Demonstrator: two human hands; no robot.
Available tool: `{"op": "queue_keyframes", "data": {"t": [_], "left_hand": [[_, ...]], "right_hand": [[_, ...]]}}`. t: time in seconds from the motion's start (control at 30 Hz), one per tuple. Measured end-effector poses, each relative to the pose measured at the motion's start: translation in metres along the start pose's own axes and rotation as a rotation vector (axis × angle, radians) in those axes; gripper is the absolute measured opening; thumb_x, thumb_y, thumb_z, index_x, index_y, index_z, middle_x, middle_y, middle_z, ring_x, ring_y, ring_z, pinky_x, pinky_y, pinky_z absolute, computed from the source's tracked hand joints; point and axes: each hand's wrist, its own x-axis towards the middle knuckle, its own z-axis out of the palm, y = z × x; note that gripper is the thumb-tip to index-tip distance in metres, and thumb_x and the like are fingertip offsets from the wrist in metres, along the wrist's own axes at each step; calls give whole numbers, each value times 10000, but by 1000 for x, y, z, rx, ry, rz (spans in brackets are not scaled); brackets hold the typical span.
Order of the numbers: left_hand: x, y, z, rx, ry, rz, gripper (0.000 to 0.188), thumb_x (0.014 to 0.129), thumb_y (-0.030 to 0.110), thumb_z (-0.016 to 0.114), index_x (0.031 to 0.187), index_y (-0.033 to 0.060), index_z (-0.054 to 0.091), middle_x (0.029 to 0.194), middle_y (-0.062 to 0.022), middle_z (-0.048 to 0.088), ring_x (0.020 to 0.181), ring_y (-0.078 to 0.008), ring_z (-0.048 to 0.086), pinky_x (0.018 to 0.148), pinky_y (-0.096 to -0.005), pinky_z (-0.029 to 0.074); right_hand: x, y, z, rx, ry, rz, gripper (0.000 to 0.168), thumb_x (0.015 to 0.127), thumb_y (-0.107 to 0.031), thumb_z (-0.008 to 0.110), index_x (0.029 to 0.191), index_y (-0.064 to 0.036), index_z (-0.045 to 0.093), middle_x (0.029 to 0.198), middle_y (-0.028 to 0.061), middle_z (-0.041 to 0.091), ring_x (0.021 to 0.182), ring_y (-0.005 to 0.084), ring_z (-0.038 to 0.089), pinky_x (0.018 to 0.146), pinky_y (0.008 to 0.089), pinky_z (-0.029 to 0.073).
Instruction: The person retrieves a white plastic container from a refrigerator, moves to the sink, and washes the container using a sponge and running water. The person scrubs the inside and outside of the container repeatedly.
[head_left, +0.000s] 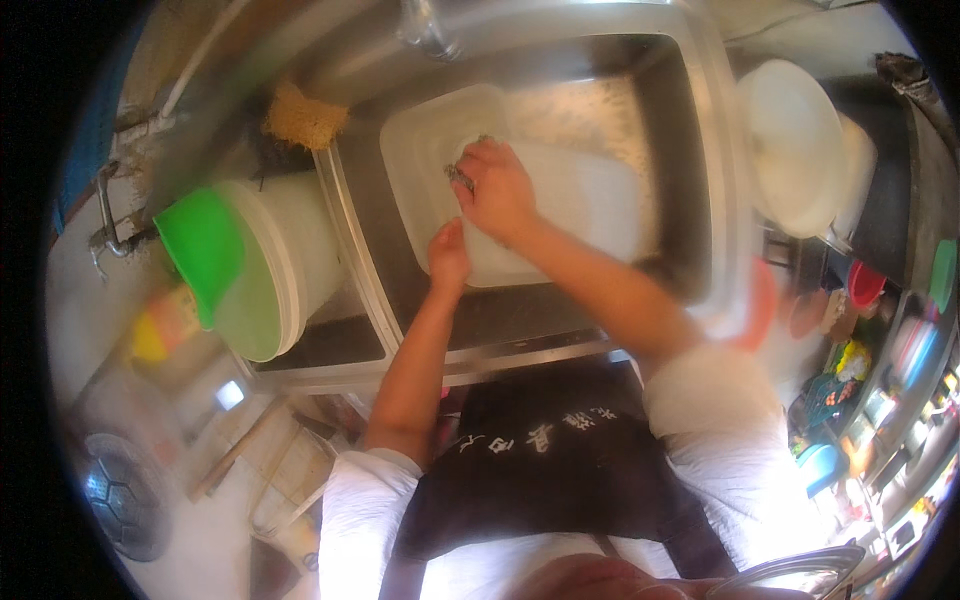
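Note:
A whitish translucent plastic tub (585, 217) lies in the stainless steel sink (525, 319), its inner side showing at the left. My right hand (496, 184) presses a metal scouring pad (459, 177) against the tub's inside; grey wire strands stick out past the fingers. Just below it, my left hand (448, 259) holds the tub by its near edge, thumb up. Its other fingers are mostly hidden. Blur keeps the tub's exact tilt unclear.
A faucet (431, 34) overhangs the sink's far edge. Left of the basin are a tan fibrous scrubber (306, 118) and a white bucket (307, 240) with a green plastic scoop (202, 240). A large white bowl (791, 150) stands at the right.

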Motion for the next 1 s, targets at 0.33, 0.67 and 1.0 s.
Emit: {"op": "queue_keyframes", "data": {"t": [0.33,0.67,1.0], "left_hand": [[6,17,13,-145,-141,-188,311,897,278,417,863,6,565,704,27,492,657,-61,405,622,-211,365],[51,47,-8,-191,82,-198,353,891,345,394,967,33,540,582,12,445,451,-93,386,379,-248,318],[60,-2,-13,-228,-5,301,342,898,332,379,949,32,536,592,10,452,517,-95,426,431,-261,364]], "right_hand": [[-63,234,-41,-541,-67,626,308,807,-236,440,952,19,535,957,205,539,924,324,508,814,404,394],[-76,91,-30,-12,310,457,226,765,-165,497,916,3,499,1091,230,469,1037,349,444,847,414,383],[0,-13,3,196,43,-137,305,773,-190,518,1013,-2,508,1167,199,455,1076,363,421,896,409,359]]}}
